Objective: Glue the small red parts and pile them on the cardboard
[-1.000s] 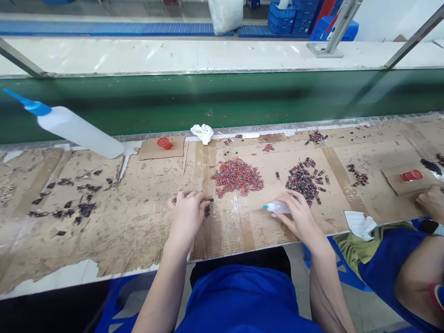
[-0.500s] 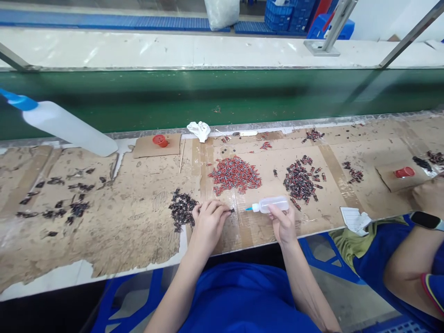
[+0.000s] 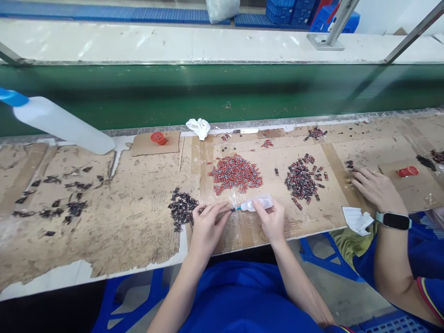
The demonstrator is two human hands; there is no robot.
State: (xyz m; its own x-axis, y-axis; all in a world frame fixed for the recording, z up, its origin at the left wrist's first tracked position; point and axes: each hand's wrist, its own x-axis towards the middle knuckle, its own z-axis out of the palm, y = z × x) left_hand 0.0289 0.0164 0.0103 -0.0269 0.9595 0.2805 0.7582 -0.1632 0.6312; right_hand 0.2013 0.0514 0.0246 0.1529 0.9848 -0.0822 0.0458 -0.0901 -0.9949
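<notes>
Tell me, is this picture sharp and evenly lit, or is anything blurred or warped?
Head view: even light, soft shadows. The big bottle at left looks blurred and oversized; straight edges bow. Pale glare streaks the white ledge. The small bottle in the right hand stays fairly sharp.

Factory assembly line, bench station. A green conveyor belt (image 3: 222,92) ran at 12 o'clock beyond a cardboard-covered worktop (image 3: 138,217). Heaps of small red parts (image 3: 236,173) and dark parts (image 3: 303,178) lay sorted there. Blue plastic crates (image 3: 287,9) stood at 1 o'clock; a co-worker's hand (image 3: 376,189) rested at 3 o'clock.
</notes>
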